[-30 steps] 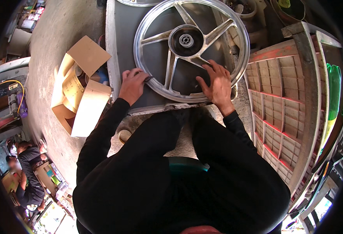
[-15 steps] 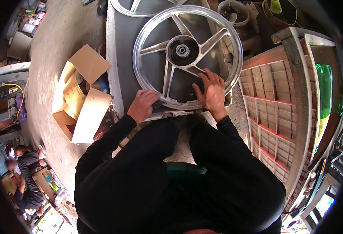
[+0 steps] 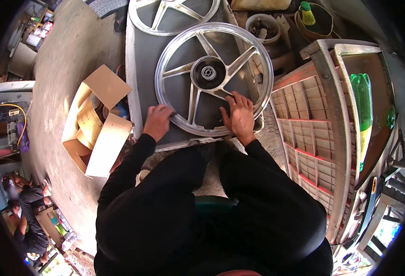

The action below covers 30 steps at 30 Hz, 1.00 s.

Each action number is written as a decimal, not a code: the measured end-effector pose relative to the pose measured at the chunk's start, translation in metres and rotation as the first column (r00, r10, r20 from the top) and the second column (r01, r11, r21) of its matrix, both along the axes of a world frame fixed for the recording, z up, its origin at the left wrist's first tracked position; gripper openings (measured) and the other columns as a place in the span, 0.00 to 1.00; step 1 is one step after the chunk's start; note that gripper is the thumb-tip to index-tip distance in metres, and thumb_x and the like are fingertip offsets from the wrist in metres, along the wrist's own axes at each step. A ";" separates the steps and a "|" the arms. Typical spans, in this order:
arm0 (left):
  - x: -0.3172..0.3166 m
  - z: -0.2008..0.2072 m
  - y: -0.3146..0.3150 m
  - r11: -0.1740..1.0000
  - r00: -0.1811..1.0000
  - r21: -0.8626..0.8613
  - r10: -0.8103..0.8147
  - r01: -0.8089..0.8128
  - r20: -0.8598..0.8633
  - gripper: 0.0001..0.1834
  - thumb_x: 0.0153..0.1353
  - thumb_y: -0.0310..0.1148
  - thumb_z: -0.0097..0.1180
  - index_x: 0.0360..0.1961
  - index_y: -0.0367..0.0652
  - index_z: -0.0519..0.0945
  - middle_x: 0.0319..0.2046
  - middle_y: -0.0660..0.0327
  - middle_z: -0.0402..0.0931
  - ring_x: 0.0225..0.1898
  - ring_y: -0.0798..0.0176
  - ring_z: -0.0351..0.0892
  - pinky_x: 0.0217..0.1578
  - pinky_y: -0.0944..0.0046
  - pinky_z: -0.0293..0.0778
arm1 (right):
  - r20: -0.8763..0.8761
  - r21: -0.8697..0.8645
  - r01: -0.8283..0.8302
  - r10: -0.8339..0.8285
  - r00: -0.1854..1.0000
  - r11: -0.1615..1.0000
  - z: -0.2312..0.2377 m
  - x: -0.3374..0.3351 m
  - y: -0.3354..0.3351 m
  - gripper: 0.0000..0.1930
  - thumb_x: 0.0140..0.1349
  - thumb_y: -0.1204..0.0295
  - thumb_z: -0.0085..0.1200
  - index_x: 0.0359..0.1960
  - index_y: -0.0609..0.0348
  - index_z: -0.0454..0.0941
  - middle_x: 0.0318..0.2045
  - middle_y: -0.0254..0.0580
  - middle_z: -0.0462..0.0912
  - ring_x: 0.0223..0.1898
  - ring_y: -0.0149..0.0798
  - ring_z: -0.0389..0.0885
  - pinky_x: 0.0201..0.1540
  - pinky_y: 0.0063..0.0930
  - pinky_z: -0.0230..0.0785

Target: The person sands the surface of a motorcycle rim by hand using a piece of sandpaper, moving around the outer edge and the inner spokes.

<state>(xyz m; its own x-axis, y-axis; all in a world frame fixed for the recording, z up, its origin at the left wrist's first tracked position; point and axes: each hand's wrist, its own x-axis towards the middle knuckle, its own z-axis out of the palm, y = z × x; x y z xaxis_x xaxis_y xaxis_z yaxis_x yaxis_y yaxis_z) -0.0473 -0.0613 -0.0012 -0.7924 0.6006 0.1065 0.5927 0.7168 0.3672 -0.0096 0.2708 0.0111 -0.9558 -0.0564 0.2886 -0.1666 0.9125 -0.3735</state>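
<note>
A silver spoked wheel (image 3: 194,108) with a dark hub lies flat on a shallow grey tray-like surface (image 3: 142,69) in front of my knees. My left hand (image 3: 158,122) is at the rim's near left side, its fingers closed on a small dark piece (image 3: 174,113) that meets the rim. What this piece is cannot be made out. Across the near right part of the rim rests my right hand (image 3: 239,117). Its thumb stands apart from the fingers, which reach onto a spoke.
A second silver wheel (image 3: 158,17) lies beyond the first. On the left floor stands an open cardboard box (image 3: 115,140). To the right are a wooden-framed rack (image 3: 324,87), a green bottle (image 3: 362,99) and a tub of small parts (image 3: 263,28). Another person (image 3: 30,221) sits far left.
My left hand has slid left and farther along the rim, baring the dark piece at its fingertips. My right hand keeps its place on the wheel. The whole view has shifted slightly.
</note>
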 end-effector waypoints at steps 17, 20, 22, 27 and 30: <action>0.017 -0.002 0.002 0.972 0.972 0.066 -0.229 0.225 0.053 0.22 0.52 0.21 0.61 0.52 0.41 0.82 0.50 0.56 0.83 0.60 0.54 0.80 0.63 0.50 0.67 | 0.004 0.000 0.000 0.000 1.000 1.000 0.003 -0.001 -0.004 0.23 0.62 0.61 0.68 0.56 0.60 0.82 0.60 0.53 0.79 0.62 0.55 0.77 0.67 0.51 0.65; 0.012 0.009 0.003 0.971 0.972 0.104 -0.225 0.217 0.073 0.23 0.51 0.21 0.60 0.51 0.40 0.82 0.50 0.55 0.83 0.60 0.54 0.80 0.62 0.51 0.67 | -0.003 0.008 0.010 -0.009 1.000 1.000 0.002 0.003 -0.002 0.23 0.62 0.61 0.68 0.56 0.60 0.82 0.60 0.52 0.79 0.62 0.55 0.77 0.67 0.51 0.64; -0.001 0.007 -0.008 0.988 0.989 0.076 -0.136 0.131 0.058 0.22 0.51 0.21 0.60 0.51 0.40 0.81 0.49 0.55 0.83 0.60 0.54 0.80 0.62 0.52 0.68 | -0.017 0.025 -0.001 0.001 1.000 1.000 0.002 0.001 -0.004 0.23 0.62 0.61 0.68 0.55 0.59 0.81 0.60 0.50 0.78 0.61 0.54 0.77 0.66 0.51 0.65; 0.018 0.004 0.008 0.961 0.968 0.152 -0.243 0.231 0.067 0.20 0.54 0.19 0.57 0.50 0.40 0.82 0.47 0.55 0.83 0.56 0.49 0.81 0.61 0.49 0.69 | 0.019 0.040 0.019 -0.020 1.000 0.999 0.002 0.001 -0.004 0.23 0.62 0.61 0.69 0.56 0.58 0.82 0.60 0.50 0.79 0.62 0.54 0.78 0.67 0.51 0.65; 0.007 0.001 0.003 0.948 0.964 0.190 -0.266 0.255 0.032 0.18 0.54 0.21 0.58 0.48 0.41 0.82 0.44 0.56 0.83 0.53 0.50 0.81 0.59 0.51 0.70 | -0.001 0.046 0.019 -0.019 1.000 0.999 0.001 0.001 -0.004 0.23 0.62 0.60 0.69 0.55 0.58 0.83 0.60 0.48 0.79 0.61 0.54 0.78 0.67 0.52 0.65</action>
